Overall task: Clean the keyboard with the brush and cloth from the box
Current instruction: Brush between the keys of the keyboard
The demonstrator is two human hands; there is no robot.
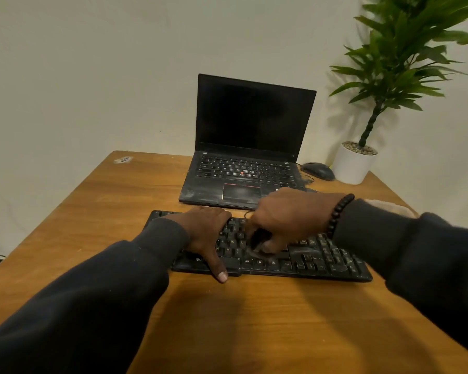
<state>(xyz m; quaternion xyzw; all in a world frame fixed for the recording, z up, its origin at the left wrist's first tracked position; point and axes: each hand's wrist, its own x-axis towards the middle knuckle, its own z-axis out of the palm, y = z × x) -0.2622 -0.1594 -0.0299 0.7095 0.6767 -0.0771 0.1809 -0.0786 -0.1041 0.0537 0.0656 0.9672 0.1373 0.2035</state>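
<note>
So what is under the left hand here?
The left hand rests flat on the keyboard, its thumb reaching past the front edge onto the table. The keys beneath the palm are covered and cannot be seen.

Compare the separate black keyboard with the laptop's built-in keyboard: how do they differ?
The flat black desktop keyboard lies nearest the person, under both hands; the open black laptop behind it goes untouched. The desktop keyboard is wider. The laptop's keys surround a red pointing nub; the desktop keyboard shows none. Both look dusty.
</note>
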